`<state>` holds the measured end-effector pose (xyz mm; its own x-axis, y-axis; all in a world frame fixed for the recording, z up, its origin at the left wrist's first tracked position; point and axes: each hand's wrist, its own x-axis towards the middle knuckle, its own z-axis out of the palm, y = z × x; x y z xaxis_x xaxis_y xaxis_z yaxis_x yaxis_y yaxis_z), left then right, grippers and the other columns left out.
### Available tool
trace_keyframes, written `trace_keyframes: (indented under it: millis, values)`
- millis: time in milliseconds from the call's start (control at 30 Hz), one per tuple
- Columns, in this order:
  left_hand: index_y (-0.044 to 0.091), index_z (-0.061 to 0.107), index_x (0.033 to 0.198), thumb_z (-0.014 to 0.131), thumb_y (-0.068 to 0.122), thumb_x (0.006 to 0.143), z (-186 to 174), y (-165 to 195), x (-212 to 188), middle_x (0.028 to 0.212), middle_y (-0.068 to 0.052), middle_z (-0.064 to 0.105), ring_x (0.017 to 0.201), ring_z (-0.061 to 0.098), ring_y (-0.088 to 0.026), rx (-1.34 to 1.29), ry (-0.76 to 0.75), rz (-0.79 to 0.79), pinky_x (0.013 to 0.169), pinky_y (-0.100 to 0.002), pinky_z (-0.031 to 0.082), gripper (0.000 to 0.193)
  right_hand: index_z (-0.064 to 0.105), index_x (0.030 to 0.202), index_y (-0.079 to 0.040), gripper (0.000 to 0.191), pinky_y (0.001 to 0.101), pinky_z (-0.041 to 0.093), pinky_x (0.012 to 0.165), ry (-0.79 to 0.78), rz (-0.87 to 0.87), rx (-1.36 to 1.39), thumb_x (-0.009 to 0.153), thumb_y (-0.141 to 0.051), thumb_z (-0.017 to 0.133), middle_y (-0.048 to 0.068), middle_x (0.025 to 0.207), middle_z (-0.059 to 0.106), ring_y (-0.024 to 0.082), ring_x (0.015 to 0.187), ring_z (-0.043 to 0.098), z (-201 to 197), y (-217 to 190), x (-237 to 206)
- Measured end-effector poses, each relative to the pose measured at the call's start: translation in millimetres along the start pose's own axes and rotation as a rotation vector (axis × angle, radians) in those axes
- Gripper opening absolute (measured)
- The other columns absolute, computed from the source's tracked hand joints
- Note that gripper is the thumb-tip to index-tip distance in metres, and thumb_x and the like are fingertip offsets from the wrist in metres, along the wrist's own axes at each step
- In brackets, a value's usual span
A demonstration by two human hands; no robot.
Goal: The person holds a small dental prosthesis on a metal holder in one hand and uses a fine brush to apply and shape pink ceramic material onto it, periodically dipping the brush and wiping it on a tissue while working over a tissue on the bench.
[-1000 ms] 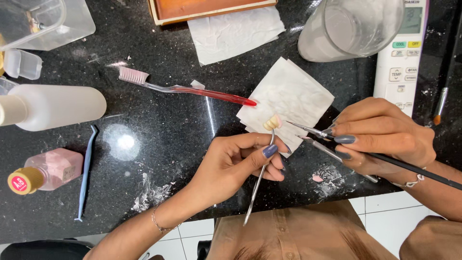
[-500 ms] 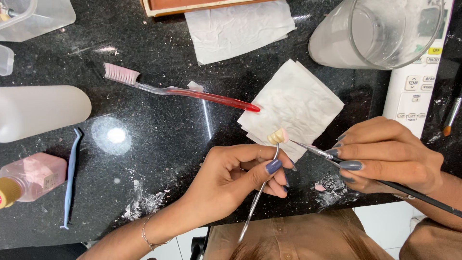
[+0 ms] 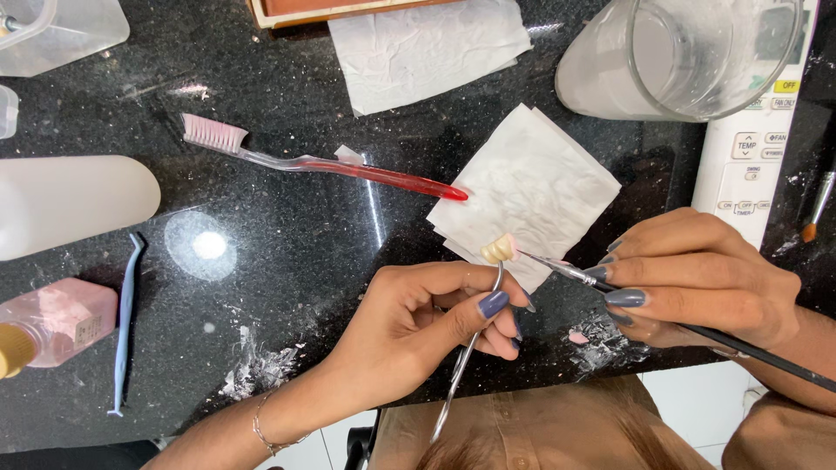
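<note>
My left hand (image 3: pixel 418 326) grips a thin metal wire holder (image 3: pixel 470 344) whose top end carries a small cream and pink tooth-like piece (image 3: pixel 500 249). My right hand (image 3: pixel 697 283) pinches a slim black-handled brush (image 3: pixel 731 341); its metal tip (image 3: pixel 544 259) touches the small piece from the right. Both hands hover over the front edge of a black speckled countertop (image 3: pixel 305 261), just below a folded white tissue (image 3: pixel 527 191).
A red-handled toothbrush (image 3: pixel 322 161) lies at centre left. A white bottle (image 3: pixel 74 204), a pink bottle (image 3: pixel 52 326) and a blue plastic tool (image 3: pixel 126 322) sit at left. A clear glass beaker (image 3: pixel 688 57), a white remote control (image 3: pixel 758 148) and another tissue (image 3: pixel 427 48) are behind.
The view has shifted slightly, so the objects sit lower and more to the left. The brush tip stays against the small piece; both hands hold much the same pose.
</note>
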<state>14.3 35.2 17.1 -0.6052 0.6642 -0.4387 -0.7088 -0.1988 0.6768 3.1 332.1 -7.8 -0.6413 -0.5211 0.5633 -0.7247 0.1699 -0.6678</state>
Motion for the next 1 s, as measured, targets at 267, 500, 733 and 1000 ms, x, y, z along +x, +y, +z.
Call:
trace_keyframes:
  millis: [267,500,733,1000]
  values:
    - [-0.013,0.065,0.123,0.053,0.008,0.107,0.1,1.4,-1.2,0.098,-0.014,0.071,0.092,0.074,-0.016,0.009,0.000,-0.001,0.086,-0.029,0.063,0.028,0.060,0.105,-0.006,0.038,0.0351,0.064,0.072,-0.020,-0.013,0.014,0.079,-0.011,0.087,0.015,0.102,0.070,0.027,0.091,0.070,0.1,1.3,2.7]
    - [-0.013,0.066,0.121,0.053,0.008,0.107,1.2,2.5,-1.3,0.097,-0.014,0.071,0.091,0.073,-0.016,0.030,0.011,-0.008,0.086,-0.030,0.064,0.028,0.060,0.101,-0.009,0.032,0.0328,0.063,0.069,0.069,-0.082,-0.043,0.082,-0.009,0.086,0.011,0.095,0.070,0.023,0.084,0.068,7.0,9.0,-2.1]
    - [-0.008,0.069,0.119,0.054,0.009,0.107,1.8,6.8,-2.2,0.093,-0.008,0.068,0.078,0.066,-0.009,0.113,0.016,-0.001,0.072,-0.023,0.057,0.026,0.062,0.101,-0.010,0.023,0.0330,0.060,0.072,0.067,0.029,-0.003,0.087,-0.015,0.079,0.008,0.096,0.068,0.021,0.084,0.068,-0.9,1.1,-10.3]
    - [-0.003,0.071,0.121,0.054,0.021,0.109,1.7,7.9,-6.0,0.077,0.001,0.054,0.060,0.039,-0.003,0.051,0.023,-0.051,0.052,-0.020,0.032,0.032,0.059,0.106,-0.012,0.018,0.0366,0.064,0.072,0.074,0.041,0.070,0.095,-0.019,0.072,0.007,0.102,0.066,0.022,0.085,0.068,-9.5,1.6,-18.9]
